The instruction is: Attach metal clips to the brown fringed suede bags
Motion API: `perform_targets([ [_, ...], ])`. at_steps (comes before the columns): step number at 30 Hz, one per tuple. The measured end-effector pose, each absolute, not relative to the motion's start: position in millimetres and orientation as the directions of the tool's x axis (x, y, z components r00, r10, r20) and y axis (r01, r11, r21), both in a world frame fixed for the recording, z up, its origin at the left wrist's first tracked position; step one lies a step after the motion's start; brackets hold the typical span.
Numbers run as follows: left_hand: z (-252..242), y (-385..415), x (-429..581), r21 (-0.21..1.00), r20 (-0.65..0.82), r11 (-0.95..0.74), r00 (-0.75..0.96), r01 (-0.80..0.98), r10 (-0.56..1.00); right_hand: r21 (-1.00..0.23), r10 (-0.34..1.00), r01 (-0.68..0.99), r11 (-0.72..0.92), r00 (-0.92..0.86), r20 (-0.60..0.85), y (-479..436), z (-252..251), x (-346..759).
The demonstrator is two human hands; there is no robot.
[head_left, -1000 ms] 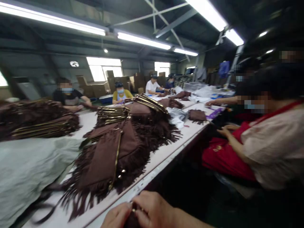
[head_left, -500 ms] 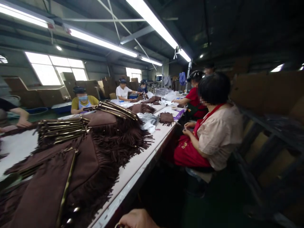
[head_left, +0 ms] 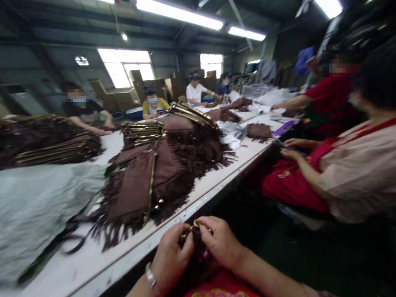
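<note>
Both my hands meet at the bottom centre, over my lap and just off the table's edge. My left hand (head_left: 175,253), with a silver bracelet at its wrist, pinches one side of a dark brown piece with gold metal parts (head_left: 195,243). Opposite it, the fingers of my right hand (head_left: 218,239) close on the same piece by a small gold ring. Most of the piece is hidden by my hands. Beyond them, brown fringed bags (head_left: 136,185) with gold frames lie piled on the white table (head_left: 192,208).
Black scissors (head_left: 74,243) lie at the left beside a grey-green sheet (head_left: 40,206). More stacked bags (head_left: 58,150) are at the far left. A person in a red apron (head_left: 297,181) sits close on the right. Other people work along the table.
The view has swung left and down. Both hands now show fully, where only part of one hand was visible at the bottom edge; the grey-green sheet and scissors have come into view.
</note>
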State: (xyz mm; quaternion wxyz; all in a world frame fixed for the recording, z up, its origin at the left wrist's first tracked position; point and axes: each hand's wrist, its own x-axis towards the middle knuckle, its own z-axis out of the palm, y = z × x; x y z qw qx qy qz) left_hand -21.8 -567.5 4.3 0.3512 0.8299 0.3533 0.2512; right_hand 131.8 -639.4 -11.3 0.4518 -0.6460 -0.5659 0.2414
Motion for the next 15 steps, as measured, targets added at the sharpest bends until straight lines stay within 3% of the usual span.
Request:
perform_targets([
  [4,4,-569,-24,0.724,0.202,-0.499,0.545,0.476,0.814,-0.88,0.965,0.473,0.047,0.207,0.163,-637,-15,131],
  [10,-3,-575,-28,0.734,0.221,-0.513,0.557,0.445,0.8,-0.874,0.964,0.485,0.013,0.227,0.14,-631,-12,123],
  [15,-2,-570,-29,0.782,0.22,-0.491,0.567,0.384,0.794,-0.771,0.968,0.633,0.073,0.142,0.208,-627,-8,121],
])
